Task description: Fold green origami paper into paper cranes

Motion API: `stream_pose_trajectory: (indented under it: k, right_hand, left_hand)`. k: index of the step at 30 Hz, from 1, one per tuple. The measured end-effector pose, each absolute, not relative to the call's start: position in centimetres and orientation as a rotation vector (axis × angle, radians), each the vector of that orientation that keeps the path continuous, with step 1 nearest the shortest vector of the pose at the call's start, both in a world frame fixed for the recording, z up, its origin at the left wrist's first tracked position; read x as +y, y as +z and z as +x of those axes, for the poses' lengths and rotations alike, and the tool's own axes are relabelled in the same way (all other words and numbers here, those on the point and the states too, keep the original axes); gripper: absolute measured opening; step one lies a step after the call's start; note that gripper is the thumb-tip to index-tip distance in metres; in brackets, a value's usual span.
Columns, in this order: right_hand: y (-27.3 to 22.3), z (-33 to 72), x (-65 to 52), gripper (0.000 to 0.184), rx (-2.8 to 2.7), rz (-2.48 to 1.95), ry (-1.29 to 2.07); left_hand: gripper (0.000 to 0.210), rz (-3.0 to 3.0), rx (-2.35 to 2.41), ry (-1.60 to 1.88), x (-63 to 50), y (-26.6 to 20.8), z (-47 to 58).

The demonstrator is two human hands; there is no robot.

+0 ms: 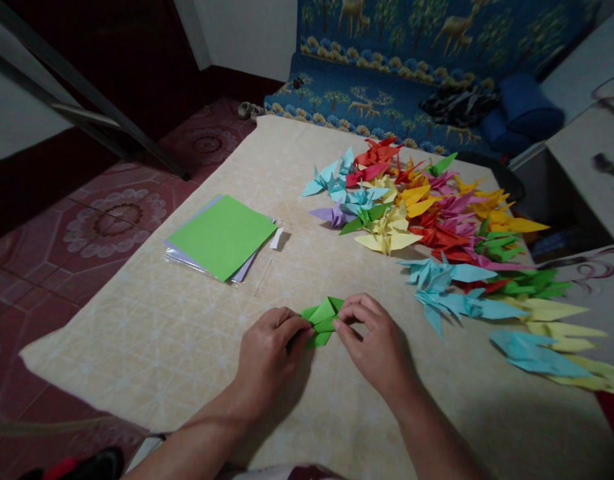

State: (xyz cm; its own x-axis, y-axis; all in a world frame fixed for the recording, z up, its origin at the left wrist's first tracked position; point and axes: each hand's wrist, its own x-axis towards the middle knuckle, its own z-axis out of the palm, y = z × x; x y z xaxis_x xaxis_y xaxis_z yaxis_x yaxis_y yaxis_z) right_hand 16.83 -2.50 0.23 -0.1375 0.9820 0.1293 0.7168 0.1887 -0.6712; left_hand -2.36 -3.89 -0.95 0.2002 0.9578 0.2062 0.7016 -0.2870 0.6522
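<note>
A partly folded piece of green origami paper [323, 319] is between my two hands, just above or on the cream tablecloth [187, 347]. My left hand [274, 343] pinches its left side, with the thumb and fingers closed on it. On the right side, my right hand [371, 340] grips the edge between thumb and fingertips. Folded flaps show on top of the paper. Beyond my left hand lies a stack of square paper [221, 237], green on top with purple sheets beneath, on a clear plastic wrapper.
Many folded paper cranes [417, 200] in several colours cover the table's right side. A small white paper scrap [277, 239] lies beside the stack. Behind the table is a seat with a blue patterned cover [337, 93]. Metal legs [111, 120] stand on the tiled floor at left.
</note>
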Motion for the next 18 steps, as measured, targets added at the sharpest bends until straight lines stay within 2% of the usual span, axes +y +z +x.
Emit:
stream_pose_trajectory:
  k: [18]
  right_hand:
    - [-0.18, 16.49, -2.75, 0.010, -1.912, -1.686, 0.553]
  left_hand:
    - [0.019, 2.059, 1.554, 0.752, -3.64, -0.60, -2.28]
